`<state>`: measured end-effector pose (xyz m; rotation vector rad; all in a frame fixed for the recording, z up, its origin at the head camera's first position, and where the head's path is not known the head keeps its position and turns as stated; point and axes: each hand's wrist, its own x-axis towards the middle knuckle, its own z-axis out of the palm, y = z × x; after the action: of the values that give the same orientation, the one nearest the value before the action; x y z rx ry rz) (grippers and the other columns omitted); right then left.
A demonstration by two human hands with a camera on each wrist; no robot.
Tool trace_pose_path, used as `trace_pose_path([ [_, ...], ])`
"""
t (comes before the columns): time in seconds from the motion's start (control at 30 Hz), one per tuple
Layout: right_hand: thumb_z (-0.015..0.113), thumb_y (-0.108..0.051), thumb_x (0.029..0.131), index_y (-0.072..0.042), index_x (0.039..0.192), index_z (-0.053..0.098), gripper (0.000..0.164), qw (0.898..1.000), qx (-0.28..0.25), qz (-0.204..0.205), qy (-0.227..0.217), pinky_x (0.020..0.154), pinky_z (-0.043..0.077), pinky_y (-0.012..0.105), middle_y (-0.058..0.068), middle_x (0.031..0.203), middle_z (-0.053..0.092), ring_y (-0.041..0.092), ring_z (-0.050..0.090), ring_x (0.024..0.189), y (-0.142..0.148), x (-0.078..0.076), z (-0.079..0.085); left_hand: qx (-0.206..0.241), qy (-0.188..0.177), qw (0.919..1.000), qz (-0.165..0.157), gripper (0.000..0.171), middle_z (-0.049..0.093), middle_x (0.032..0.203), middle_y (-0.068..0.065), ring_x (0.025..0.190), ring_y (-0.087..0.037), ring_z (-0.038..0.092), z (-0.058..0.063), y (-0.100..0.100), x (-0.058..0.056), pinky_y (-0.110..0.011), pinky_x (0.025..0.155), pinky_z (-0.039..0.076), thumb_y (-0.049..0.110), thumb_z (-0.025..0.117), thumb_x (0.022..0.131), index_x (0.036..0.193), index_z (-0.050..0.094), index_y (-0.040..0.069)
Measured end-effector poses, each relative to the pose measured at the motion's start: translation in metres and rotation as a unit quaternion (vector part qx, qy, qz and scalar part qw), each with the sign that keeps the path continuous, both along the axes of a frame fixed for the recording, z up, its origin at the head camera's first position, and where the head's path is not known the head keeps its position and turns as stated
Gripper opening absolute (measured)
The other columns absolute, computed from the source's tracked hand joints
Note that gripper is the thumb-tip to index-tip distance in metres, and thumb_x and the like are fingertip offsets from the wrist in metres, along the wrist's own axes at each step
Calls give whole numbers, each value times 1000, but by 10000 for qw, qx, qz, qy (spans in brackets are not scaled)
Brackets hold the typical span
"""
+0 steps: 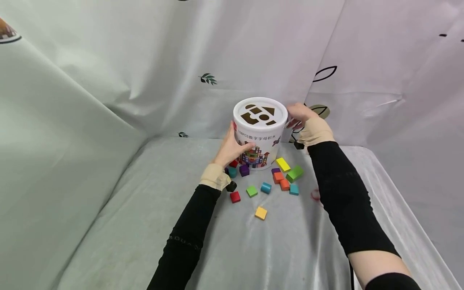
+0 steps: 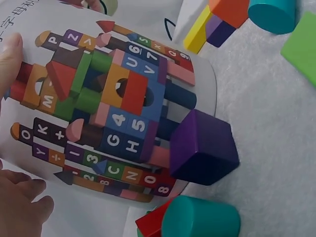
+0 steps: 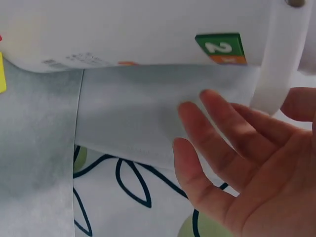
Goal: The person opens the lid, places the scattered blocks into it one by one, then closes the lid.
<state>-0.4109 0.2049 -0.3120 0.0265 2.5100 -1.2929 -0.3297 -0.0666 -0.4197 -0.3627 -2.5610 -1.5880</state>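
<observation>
A white lidded bucket of toy blocks is at the back of the table, with shape cut-outs in its lid and a printed block castle on its front. My left hand holds its left side, thumb across the front and fingers around the side. At the right, my right hand has the white strap handle between thumb and index finger; the other fingers are loosely spread below it. Close to the bucket's foot lie a purple cube and a teal cylinder.
Several loose blocks lie in front of the bucket, among them a yellow block, a green block, a blue cylinder, a red cube and a yellow-orange block. A pale cloth wall rises behind.
</observation>
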Motion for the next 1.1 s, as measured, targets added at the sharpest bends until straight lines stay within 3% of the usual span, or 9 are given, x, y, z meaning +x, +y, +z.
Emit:
trace_pose_path([
  [0.17, 43, -21, 101, 2, 110, 58, 29, 9999, -119, 35, -42, 90, 48, 51, 7, 79, 60, 26, 62, 81, 1, -3, 1, 80, -32, 9999, -60, 130, 11, 162, -4, 145, -21, 20, -4, 5, 0, -43, 113, 23, 61, 79, 71, 156, -12, 23],
  [0.37, 38, -22, 105, 3, 122, 53, 34, 9998, -39, 162, 50, 93, 45, 48, 2, 77, 54, 15, 54, 75, 4, -6, 19, 3, -28, 10000, -41, 128, 13, 162, -3, 144, -21, 22, -2, 6, -3, -43, 112, 24, 62, 78, 71, 156, -11, 27],
  [0.63, 46, -16, 103, 2, 117, 51, 24, 9997, -35, 122, 226, 77, 46, 37, -1, 74, 53, 11, 52, 66, -4, -4, 47, -119, -63, 9999, 33, 127, 17, 161, -3, 143, -20, 24, 3, 5, -5, -42, 112, 25, 62, 78, 72, 156, -11, 29],
  [0.9, 47, -5, 98, 6, 122, 49, 26, 9986, -76, 182, 494, 70, 47, 27, 5, 88, 51, 12, 51, 69, -21, 0, 69, -38, 20, 10000, -14, 125, 17, 161, -2, 143, -20, 25, 3, 1, -6, -43, 112, 26, 62, 77, 72, 156, -10, 30],
  [1.1, 46, 1, 96, 8, 127, 46, 32, 9978, -294, 199, 566, 60, 47, 22, 8, 90, 51, 10, 53, 61, -39, 7, 82, -70, 0, 10000, -7, 126, 15, 162, -2, 144, -20, 23, 4, -2, -7, -41, 113, 23, 62, 77, 72, 157, -9, 26],
])
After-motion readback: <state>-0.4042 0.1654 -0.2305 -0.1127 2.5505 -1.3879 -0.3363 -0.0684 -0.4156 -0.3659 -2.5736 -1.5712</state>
